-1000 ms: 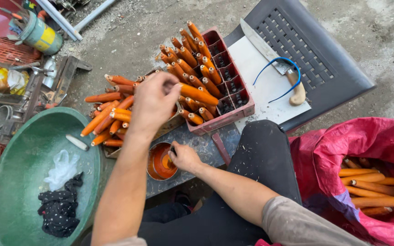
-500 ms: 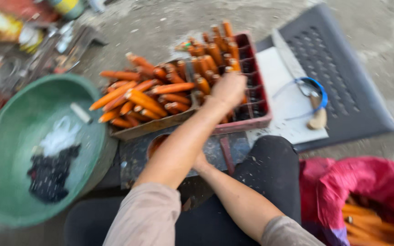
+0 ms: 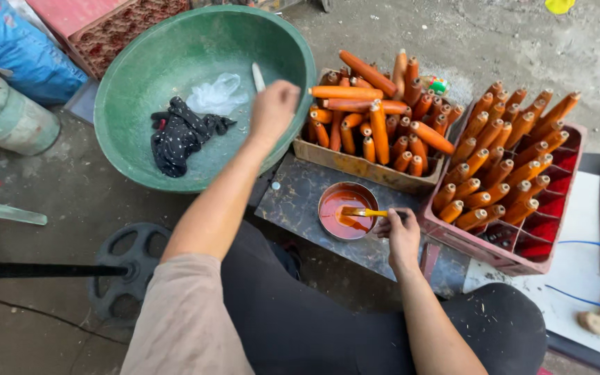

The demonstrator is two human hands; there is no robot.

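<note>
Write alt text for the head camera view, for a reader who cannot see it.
A seated person's right hand dips a small brush into a round tin of orange paint, while the left hand reaches over the rim of a green basin holding a dark cloth. Beyond the tin, orange-painted cylinders fill a cardboard tray and a red crate.

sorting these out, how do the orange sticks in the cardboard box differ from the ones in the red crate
The sticks in the cardboard box lie piled loosely, several crossing flat on top; the sticks in the red crate stand tilted in rows, one to each compartment. The box is crammed full; the crate has empty cells along its near side. Both hold the same orange, round-ended sticks.
</note>
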